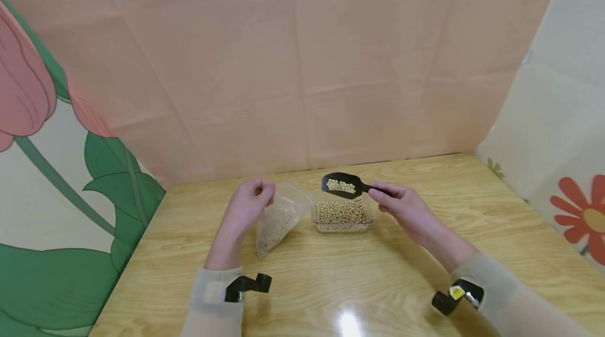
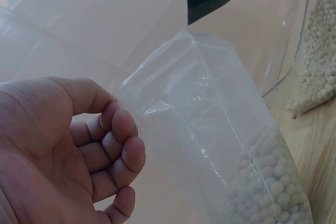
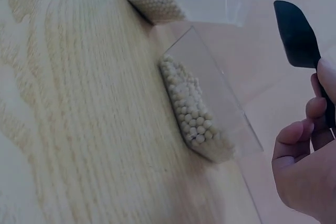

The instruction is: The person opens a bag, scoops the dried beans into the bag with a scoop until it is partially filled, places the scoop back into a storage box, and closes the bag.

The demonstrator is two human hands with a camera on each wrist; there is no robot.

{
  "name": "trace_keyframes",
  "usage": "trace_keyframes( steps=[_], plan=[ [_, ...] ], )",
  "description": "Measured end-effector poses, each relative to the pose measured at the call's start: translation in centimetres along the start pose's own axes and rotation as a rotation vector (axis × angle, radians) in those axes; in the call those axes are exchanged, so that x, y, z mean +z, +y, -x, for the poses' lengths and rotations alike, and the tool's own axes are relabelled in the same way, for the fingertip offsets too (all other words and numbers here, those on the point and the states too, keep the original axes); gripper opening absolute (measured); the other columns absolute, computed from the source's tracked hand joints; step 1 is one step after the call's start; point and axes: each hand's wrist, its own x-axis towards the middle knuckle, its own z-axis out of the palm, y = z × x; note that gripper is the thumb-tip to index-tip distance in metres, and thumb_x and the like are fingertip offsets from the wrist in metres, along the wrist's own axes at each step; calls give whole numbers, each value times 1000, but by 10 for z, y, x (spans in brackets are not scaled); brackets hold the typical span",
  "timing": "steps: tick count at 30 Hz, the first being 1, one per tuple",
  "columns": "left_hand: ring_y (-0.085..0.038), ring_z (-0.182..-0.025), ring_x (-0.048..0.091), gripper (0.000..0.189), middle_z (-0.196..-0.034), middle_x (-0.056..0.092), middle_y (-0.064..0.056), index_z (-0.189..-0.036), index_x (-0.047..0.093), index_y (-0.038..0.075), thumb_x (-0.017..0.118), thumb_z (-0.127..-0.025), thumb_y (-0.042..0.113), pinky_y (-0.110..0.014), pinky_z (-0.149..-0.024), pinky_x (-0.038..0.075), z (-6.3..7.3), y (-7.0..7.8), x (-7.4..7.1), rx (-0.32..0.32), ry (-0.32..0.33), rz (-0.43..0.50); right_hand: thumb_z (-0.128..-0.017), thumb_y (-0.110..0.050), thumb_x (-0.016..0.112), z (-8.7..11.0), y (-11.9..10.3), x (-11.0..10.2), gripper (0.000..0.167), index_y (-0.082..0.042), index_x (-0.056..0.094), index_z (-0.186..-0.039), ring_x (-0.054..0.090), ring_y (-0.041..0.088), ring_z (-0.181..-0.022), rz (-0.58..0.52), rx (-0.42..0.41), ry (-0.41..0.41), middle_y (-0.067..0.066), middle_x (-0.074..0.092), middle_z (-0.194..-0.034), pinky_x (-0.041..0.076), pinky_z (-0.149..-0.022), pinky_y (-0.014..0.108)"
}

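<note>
My right hand (image 1: 402, 208) grips the handle of a black scoop (image 1: 355, 194), which carries a small heap of pale round beads (image 1: 341, 186). The scoop is held up over a clear plastic box (image 1: 342, 228) partly filled with the same beads. With thumb and fingertips my left hand (image 1: 248, 200) pinches the top edge of a clear plastic bag (image 1: 283, 216). Beads (image 2: 273, 182) fill the bag's lower end, and its mouth leans toward the box. In the right wrist view the underside of the scoop (image 3: 296, 35) shows, so its load is hidden there.
Everything stands on a wooden table (image 1: 293, 284). A pink sheet (image 1: 302, 64) rises behind it. A side panel with a painted tulip (image 1: 28, 74) borders the left, and a white one with a red flower (image 1: 591, 219) borders the right.
</note>
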Motion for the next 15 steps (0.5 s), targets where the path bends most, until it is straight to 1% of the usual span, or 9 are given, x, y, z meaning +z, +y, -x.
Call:
trace_keyframes(
  steps=[5, 10, 12, 15],
  plan=[
    [-22, -72, 50, 29, -84, 64, -7, -91, 65, 9, 59, -113, 26, -38, -71, 44, -1, 0, 0, 4, 2, -4, -107, -43, 75, -2, -8, 4, 62, -5, 62, -154, 56, 21, -114, 36, 1, -10, 8, 53, -155, 45, -104, 28],
    [-22, -72, 50, 28, -84, 65, -7, -91, 66, 9, 60, -113, 25, -39, -72, 45, 0, 0, 1, 10, 4, 8, -107, -41, 75, -5, -18, 10, 60, -2, 64, -151, 57, 21, -111, 51, -25, -26, 9, 56, -150, 44, -106, 32],
    [-22, -71, 50, 28, -84, 64, -6, -91, 66, 9, 60, -113, 24, -39, -71, 44, 0, 0, 1, 10, 1, 15, -107, -39, 75, -6, -23, 13, 58, -1, 65, -150, 58, 20, -113, 58, -38, -31, 10, 58, -149, 45, -106, 33],
    [-21, -70, 48, 28, -83, 64, -6, -90, 66, 9, 60, -113, 24, -38, -70, 44, -1, -1, 2, 12, -2, 22, -107, -37, 76, -6, -29, 18, 56, -1, 66, -148, 59, 20, -117, 67, -51, -36, 12, 59, -152, 46, -107, 36]
  ],
)
